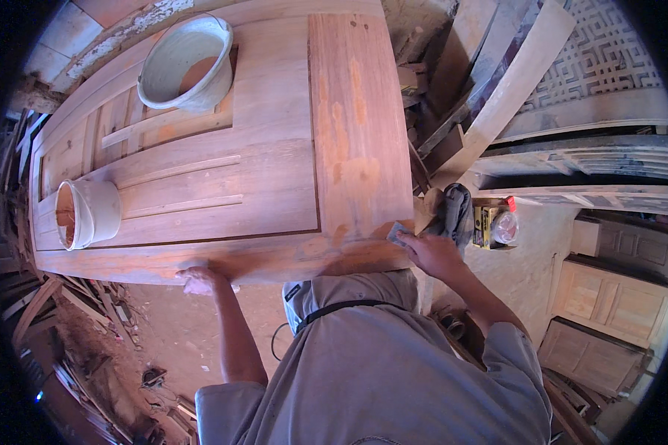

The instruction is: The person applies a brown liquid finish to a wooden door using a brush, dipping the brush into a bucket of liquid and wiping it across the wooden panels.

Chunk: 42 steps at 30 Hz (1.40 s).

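We see a wooden door (274,133) lying flat. Our right hand (432,252) presses a small grey sanding pad (399,235) onto the door's corner at about five o'clock, fingers closed on the pad. Our left hand (199,280) rests on the door's near edge at seven o'clock, fingers curled against the wood. A white bucket (187,61) stands at eleven o'clock, a smaller tub (87,213) at nine.

Head camera looks steeply down, close over the wooden door (274,133).
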Available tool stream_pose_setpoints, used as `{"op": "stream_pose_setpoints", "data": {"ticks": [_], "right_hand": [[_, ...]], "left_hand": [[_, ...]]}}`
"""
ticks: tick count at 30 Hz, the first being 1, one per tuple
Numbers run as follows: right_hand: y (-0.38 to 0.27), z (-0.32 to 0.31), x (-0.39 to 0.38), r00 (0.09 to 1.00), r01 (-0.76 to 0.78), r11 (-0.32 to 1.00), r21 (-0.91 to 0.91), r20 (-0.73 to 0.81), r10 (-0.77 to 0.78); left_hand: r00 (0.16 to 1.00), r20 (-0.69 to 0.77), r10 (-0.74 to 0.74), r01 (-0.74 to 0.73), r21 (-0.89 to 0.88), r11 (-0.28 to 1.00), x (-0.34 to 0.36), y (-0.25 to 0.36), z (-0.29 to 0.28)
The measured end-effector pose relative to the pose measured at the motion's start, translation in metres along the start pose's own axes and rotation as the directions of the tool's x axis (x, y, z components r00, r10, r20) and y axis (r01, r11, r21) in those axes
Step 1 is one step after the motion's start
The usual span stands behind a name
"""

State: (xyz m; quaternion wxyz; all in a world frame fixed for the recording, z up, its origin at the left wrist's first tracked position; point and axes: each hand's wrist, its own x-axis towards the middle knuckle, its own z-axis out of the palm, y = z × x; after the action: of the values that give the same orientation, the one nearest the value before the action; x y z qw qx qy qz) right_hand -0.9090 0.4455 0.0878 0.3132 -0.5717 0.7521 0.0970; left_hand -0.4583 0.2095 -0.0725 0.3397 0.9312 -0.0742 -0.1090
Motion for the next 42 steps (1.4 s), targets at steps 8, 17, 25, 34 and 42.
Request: {"op": "stream_pose_setpoints", "data": {"ticks": [8, 17, 25, 34, 42], "right_hand": [[0.000, 0.044, -0.013, 0.970, -0.035, 0.986, 0.165, -0.233, 0.073], [-0.022, 0.061, -0.027, 0.989, -0.106, 0.984, 0.141, -0.091, 0.119], [-0.010, 0.034, 0.005, 0.958, 0.103, 0.995, -0.005, -0.267, -0.101], [0.030, -0.026, -0.016, 1.000, -0.023, 0.992, 0.128, -0.013, 0.025], [0.033, 0.048, 0.002, 0.922, 0.082, 0.177, 0.981, -0.142, 0.361]], "left_hand": [[0.998, 0.055, -0.039, 0.039, 0.003, 0.999, -0.024, 0.020, -0.012], [0.998, 0.044, -0.043, 0.042, 0.013, 0.999, -0.009, 0.012, -0.010], [0.999, 0.030, 0.037, -0.037, 0.000, 0.999, -0.015, 0.010, -0.008], [0.999, -0.049, -0.024, 0.022, -0.026, 0.999, 0.008, -0.008, 0.010], [1.000, -0.002, -0.026, 0.026, 0.014, 1.000, -0.018, 0.014, -0.010]]}}
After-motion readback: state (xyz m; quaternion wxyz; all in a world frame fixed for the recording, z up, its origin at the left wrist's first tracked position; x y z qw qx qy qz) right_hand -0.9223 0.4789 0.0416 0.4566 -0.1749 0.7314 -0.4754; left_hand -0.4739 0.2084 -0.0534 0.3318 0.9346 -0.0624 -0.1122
